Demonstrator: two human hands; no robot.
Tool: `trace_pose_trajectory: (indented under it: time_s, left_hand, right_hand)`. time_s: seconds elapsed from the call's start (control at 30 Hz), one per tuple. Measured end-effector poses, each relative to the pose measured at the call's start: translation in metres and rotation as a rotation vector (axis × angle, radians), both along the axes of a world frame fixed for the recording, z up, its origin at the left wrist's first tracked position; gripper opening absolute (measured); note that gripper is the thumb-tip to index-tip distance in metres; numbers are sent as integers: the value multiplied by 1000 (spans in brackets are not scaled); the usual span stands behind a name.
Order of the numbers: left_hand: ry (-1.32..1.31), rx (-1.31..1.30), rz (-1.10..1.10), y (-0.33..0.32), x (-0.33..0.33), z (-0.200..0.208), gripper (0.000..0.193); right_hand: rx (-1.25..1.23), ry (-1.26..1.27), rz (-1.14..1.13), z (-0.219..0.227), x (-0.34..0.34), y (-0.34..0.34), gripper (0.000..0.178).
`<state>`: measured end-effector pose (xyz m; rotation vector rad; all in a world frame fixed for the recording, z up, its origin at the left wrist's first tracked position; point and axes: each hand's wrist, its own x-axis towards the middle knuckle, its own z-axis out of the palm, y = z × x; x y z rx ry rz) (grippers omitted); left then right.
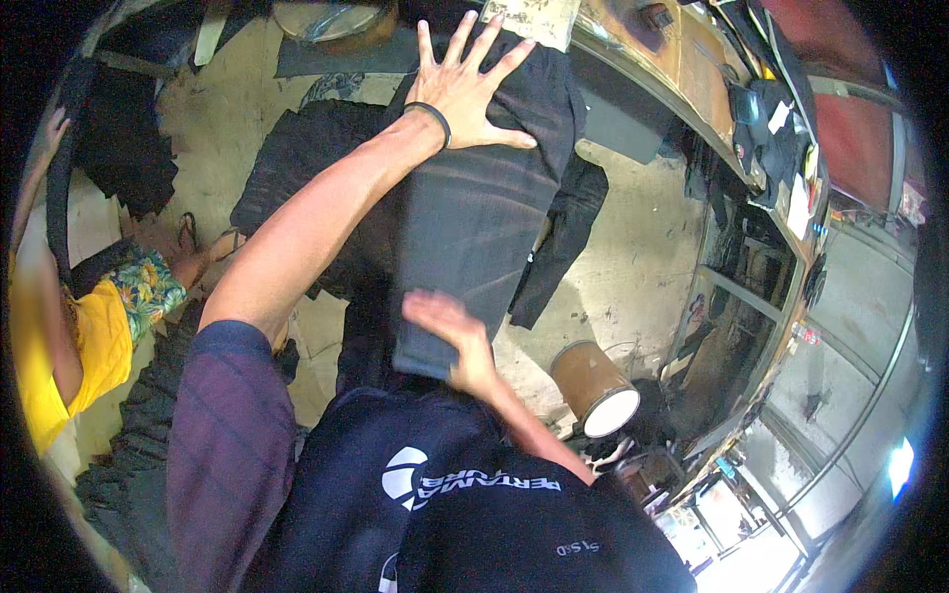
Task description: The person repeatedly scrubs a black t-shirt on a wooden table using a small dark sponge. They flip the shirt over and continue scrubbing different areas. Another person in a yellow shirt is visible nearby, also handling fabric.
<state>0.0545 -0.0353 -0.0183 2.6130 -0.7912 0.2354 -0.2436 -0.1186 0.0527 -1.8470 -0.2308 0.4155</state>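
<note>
A dark grey folded garment (474,237) lies stretched out in front of me, over other dark clothes. My left hand (465,84), with a black band on its wrist, presses flat on the garment's far end with the fingers spread. My right hand (450,331) lies on the near end of the same garment, blurred, palm down at its lower edge. Neither hand has anything clasped in its fingers.
More dark clothes (306,158) lie on the pale concrete floor to the left. A person in a yellow top (74,346) sits at the far left. A brown cylindrical drum (593,381) stands at the right, near a long wooden counter (692,69).
</note>
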Motion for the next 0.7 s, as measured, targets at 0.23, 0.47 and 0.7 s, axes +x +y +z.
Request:
trace_pose_trajectory:
  time_s: [0.23,0.47,0.7]
  left_hand:
    - [-246,-107,124,-4,17,-7,124]
    - [608,-816,357,64,-141,-9,55]
    - [758,-824,539,93,-138,6,78]
  right_hand:
    - [-791,-591,-937,3,80,-73,60]
    - [22,-77,-1154,-105,-8,-39,48]
    - [-180,-93,-1011,-35,0,-99,85]
